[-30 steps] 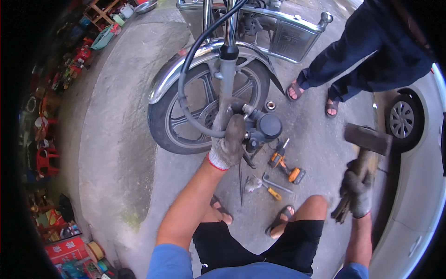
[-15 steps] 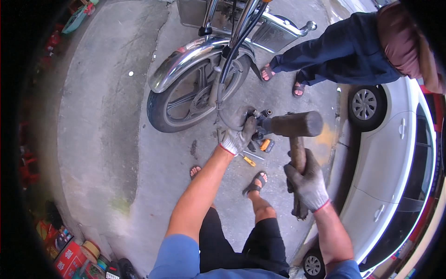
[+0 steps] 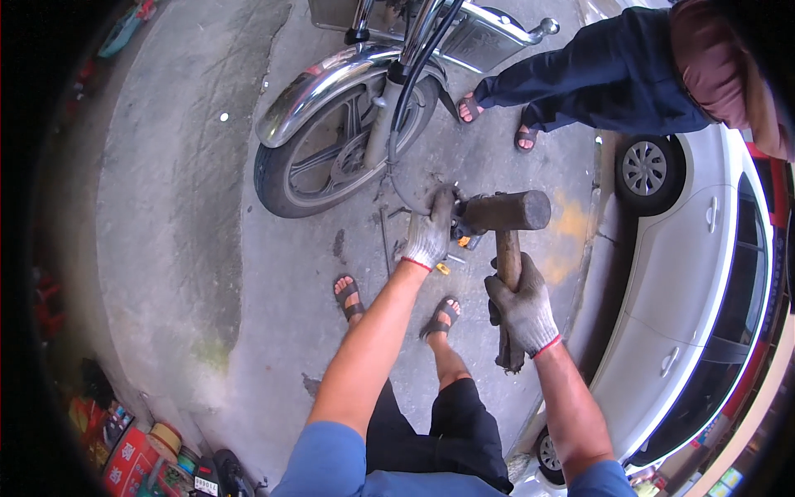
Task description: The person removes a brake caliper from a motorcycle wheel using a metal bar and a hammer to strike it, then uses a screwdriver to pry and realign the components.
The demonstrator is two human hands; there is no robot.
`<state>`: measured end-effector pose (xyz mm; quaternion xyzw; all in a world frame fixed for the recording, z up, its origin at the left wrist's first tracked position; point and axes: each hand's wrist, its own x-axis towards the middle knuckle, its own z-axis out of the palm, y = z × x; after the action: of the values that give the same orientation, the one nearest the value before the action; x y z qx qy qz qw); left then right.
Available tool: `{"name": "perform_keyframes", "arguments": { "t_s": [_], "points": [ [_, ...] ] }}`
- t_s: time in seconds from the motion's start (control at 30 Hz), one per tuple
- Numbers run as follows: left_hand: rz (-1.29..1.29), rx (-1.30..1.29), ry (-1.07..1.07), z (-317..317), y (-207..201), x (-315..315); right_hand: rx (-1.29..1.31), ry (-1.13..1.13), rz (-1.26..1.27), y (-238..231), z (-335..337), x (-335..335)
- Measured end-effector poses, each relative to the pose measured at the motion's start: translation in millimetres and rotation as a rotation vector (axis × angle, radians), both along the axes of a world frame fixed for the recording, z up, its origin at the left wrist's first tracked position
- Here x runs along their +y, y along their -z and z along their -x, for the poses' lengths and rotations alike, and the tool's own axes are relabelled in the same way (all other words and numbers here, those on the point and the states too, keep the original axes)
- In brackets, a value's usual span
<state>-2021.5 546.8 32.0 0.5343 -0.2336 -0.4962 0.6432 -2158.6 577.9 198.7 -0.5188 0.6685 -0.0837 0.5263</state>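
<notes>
My left hand (image 3: 429, 234), in a white work glove, grips the end of a handlebar part at the front of a motorbike. My right hand (image 3: 522, 311), also gloved, holds the wooden handle of a large hammer (image 3: 505, 211). The hammer's dark head lies level and sits right against the part beside my left hand. The bike's front wheel (image 3: 319, 157) with its chrome mudguard stands just beyond, on the concrete. Small tools on the ground are mostly hidden behind my hands.
Another person in dark trousers and sandals (image 3: 596, 79) stands at the upper right beside the bike. A white car (image 3: 704, 273) is parked close along the right. Coloured boxes and clutter (image 3: 141, 455) line the lower left. My sandalled feet (image 3: 352, 298) stand below the bike.
The hammer came up from my lower right side and swung across to the handlebar part. My view has shifted; my left hand has kept its grip.
</notes>
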Motion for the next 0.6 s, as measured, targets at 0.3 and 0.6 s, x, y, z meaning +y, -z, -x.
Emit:
{"name": "perform_keyframes", "arguments": {
  "t_s": [0.3, 0.6],
  "points": [
    [0.057, -0.142, -0.019, -7, -3, -5, -0.01, 0.083, 0.02, -16, 18, 5],
    [0.062, -0.301, -0.046, -14, -7, -4, -0.017, 0.044, 0.178, -66, 2, -6]
  ]
}}
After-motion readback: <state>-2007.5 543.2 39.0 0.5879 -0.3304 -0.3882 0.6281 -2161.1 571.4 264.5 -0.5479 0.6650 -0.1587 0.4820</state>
